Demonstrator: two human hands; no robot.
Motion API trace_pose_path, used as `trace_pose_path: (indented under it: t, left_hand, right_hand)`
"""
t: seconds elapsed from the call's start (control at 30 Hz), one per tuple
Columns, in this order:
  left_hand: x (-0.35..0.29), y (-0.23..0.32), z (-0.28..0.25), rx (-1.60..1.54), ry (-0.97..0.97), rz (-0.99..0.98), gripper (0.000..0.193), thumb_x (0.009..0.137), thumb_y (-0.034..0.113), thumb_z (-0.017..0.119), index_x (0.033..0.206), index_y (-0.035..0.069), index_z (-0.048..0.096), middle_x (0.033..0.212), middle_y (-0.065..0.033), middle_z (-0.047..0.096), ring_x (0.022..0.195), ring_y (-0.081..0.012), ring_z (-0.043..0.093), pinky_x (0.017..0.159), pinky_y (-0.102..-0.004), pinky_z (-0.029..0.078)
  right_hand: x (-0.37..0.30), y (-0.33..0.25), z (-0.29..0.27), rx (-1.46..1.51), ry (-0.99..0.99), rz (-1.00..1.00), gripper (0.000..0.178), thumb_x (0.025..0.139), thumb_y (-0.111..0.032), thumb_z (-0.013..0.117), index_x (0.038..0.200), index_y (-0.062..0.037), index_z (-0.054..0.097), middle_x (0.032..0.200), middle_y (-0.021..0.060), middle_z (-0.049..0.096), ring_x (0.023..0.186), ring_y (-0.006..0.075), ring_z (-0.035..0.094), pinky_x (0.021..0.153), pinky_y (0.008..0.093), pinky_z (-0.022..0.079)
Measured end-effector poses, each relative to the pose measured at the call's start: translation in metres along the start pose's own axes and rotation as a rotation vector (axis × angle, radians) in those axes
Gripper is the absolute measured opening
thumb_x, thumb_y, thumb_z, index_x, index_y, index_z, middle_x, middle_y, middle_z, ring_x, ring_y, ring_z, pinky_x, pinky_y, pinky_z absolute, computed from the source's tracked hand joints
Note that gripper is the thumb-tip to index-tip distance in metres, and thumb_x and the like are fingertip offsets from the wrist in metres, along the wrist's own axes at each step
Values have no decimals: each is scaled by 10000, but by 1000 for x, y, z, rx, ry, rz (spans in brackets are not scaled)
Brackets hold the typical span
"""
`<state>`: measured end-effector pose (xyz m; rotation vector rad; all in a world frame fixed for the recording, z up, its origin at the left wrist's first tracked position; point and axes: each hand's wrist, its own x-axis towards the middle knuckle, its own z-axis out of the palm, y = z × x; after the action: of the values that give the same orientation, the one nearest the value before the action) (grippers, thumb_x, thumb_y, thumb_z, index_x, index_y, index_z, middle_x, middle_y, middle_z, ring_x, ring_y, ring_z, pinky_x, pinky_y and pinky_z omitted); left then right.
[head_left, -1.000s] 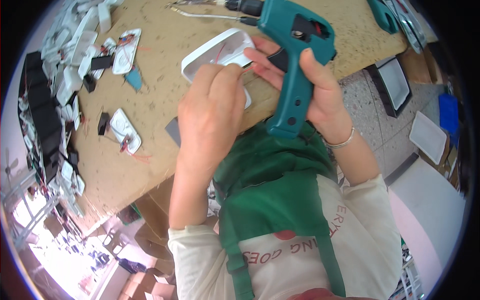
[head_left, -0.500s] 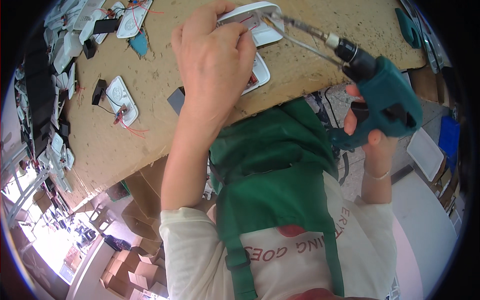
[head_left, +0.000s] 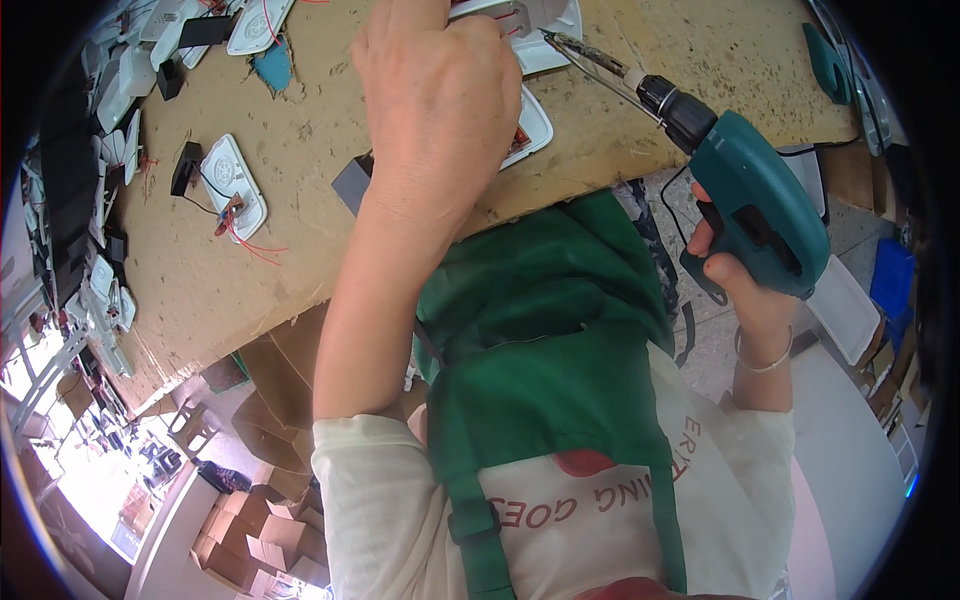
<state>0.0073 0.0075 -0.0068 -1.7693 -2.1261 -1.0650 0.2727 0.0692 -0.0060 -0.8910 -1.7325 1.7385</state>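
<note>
My left hand (head_left: 440, 110) is closed over a white plastic casing (head_left: 560, 40) at the top of the picture, its fingertips partly hidden. Under my wrist, a second white casing (head_left: 539, 125) with a reddish-brown part inside lies near the table edge. Around the handle of a teal soldering gun (head_left: 765, 195) wraps my right hand (head_left: 748, 290), fingers at the trigger. The gun's dark metal tip and a thin feed tube point left, close to the open side of the first casing. Whether the tip touches anything inside cannot be made out.
A white cover (head_left: 236, 185) with a black block and red wires lies left on the worn table (head_left: 320, 235). Piled white casings (head_left: 125, 90) crowd the far left. A grey block (head_left: 352, 182) sits beside my left wrist. Cardboard boxes (head_left: 270, 525) stand on the floor.
The table and its things sit higher in the picture. My left hand and the casing have moved up and slightly right. The soldering gun has turned a little, its tip staying by the casing.
</note>
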Motion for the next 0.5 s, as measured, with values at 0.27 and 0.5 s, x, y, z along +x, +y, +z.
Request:
trace_pose_path:
  t: [0.27, 0.5]
  left_hand:
    - [0, -1, 4, 31, 31, 12, 71, 690, -56, 631, 761, -45, 627, 970, -182, 581, 868, -369, 564, 741, -436, 442]
    - [-1, -3, 5, 38, 35, 11, 61, 696, -46, 631, 757, -41, 626, 979, -178, 580, 879, -367, 561, 755, -437, 436]
  right_hand:
    - [3, -1, 8, -34, -11, -26, 430, 733, -51, 823, 1096, 43, 611, 841, 96, 674, 726, 143, 622, 640, 253, 530]
    - [6, -2, 13, -87, 30, -9, 428, 721, -43, 831, 1092, 36, 632, 881, 84, 682, 762, 132, 628, 666, 240, 529]
